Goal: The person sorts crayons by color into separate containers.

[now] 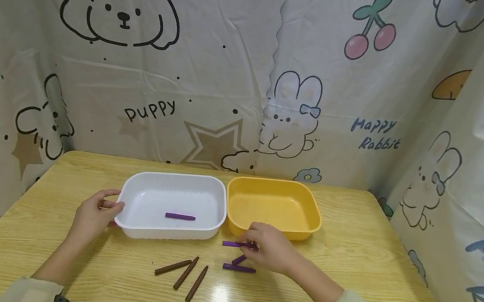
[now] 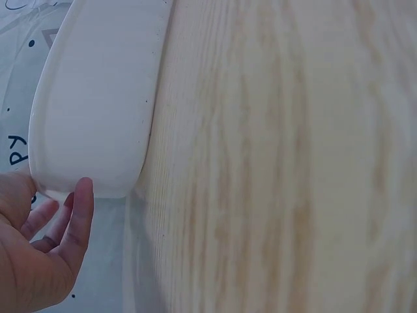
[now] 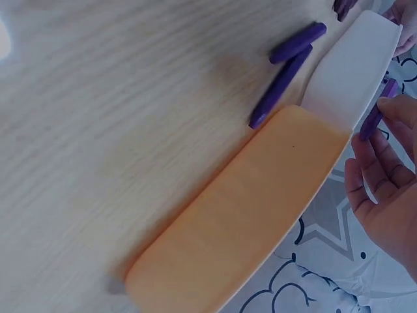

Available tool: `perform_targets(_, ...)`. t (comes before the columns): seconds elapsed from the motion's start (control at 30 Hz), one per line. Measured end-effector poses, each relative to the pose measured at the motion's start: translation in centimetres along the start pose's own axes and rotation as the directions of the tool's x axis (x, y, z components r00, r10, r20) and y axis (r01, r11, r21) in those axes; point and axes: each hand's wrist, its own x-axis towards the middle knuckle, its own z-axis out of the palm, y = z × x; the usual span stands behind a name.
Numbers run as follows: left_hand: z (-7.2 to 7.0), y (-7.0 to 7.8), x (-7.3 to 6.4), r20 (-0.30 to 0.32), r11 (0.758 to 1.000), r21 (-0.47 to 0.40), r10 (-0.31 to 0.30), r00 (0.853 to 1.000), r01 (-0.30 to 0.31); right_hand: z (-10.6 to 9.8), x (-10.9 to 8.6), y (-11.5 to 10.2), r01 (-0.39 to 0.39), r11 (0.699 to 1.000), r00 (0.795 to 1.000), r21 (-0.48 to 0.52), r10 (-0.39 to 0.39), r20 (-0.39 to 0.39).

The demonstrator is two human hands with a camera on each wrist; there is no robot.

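Note:
My right hand (image 1: 271, 248) pinches a purple crayon (image 1: 231, 244) between thumb and fingertips, just in front of the yellow bin. In the right wrist view this crayon (image 3: 371, 122) is raised off the table. Two more purple crayons lie below the hand: one (image 1: 239, 268) in full sight, the other (image 1: 238, 260) partly covered in the head view. My left hand (image 1: 95, 213) grips the left end of the white bin (image 1: 168, 233), thumb at its rim; the left wrist view shows the fingers (image 2: 81, 212) against its end wall. Inside the white bin lies one purple crayon (image 1: 180, 217).
Three brown crayons (image 1: 185, 273) lie on the wooden table (image 1: 117, 277) in front of the white bin. The yellow bin (image 1: 273, 205), with nothing seen inside, stands against the white bin's right side. A printed curtain (image 1: 225, 68) hangs behind the table and at both sides.

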Motion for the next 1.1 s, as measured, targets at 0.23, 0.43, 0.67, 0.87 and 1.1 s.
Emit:
perform_targets(0.23, 0.1, 0.2, -0.1, -0.001, 1.000, 0.004, -0.005, 1.000, 0.005, -0.7, 2.1, 0.0, -0.024, 1.000, 1.000, -0.012, 0.024, 0.004)
perform_targets(0.43, 0.2, 0.2, 0.0, -0.004, 1.000, 0.007, -0.008, 1.000, 0.008, -0.8, 4.1, 0.0, -0.052, 0.999, 0.999, 0.007, 0.052, 0.017)
perform_targets(0.67, 0.2, 0.1, 0.0, -0.005, 1.000, 0.005, -0.002, 1.000, 0.002, -0.3, 6.4, 0.0, -0.095, 0.995, 0.995, 0.017, 0.094, 0.042)
perform_targets(0.87, 0.1, 0.1, 0.0, -0.008, 1.000, 0.005, 0.001, 1.000, -0.001, 0.0, 7.9, -0.4, -0.109, 0.993, 0.993, 0.048, 0.106, 0.046)
perform_targets(1.1, 0.1, 0.1, -0.1, -0.013, 1.000, 0.004, -0.003, 1.000, 0.003, 0.5, 9.6, -0.8, -0.102, 0.993, 0.994, 0.056, 0.099, 0.053)
